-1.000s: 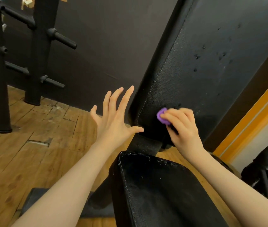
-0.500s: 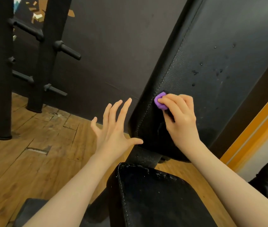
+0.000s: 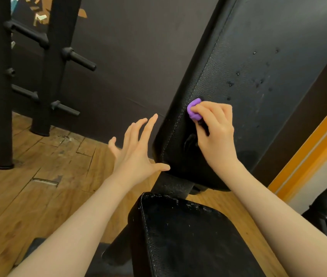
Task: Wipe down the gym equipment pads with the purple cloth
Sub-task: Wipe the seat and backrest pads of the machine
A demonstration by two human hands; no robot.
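Wooden floor (image 3: 28,196), dark wall, black rack (image 3: 44,76) at the left. Inclined back pad (image 3: 258,96) rising up and to the right, long axis along that slope; seat pad (image 3: 188,236) below it. Purple cloth (image 3: 193,109) bunched in the right hand (image 3: 216,132), fingers curled round it, pressed to the back pad just inside the stitched left edge. Left hand (image 3: 136,154) spread, holding nothing, just beside the pad's lower edge. Most unwiped area probably up-slope from the right grip, clearly the nearer hand.
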